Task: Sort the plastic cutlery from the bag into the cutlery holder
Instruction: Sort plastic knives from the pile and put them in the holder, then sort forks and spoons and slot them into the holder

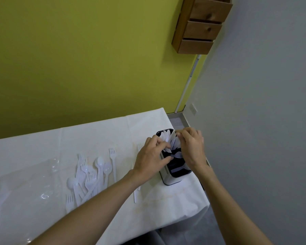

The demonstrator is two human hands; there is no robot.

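We have the cutlery holder (173,177) standing near the right end of the table (95,135), with knives (168,137) upright in its far compartment. Our left hand (150,156) is at the holder's left side, pinching a piece of cutlery (177,154) that lies across its middle, while our right hand (193,147) is at its right side, fingertips by the knife tops. Left of the holder lies a loose pile of forks and spoons (88,175), and further left the bag (25,183) lies flat on the table.

Soft, even indoor light, fairly bright, with only faint shadows. Glare glints on the clear bag (44,196). White cutlery (100,163) washes into the white table (95,135). The right hand (193,147) blurs slightly; wide-angle edges bend.
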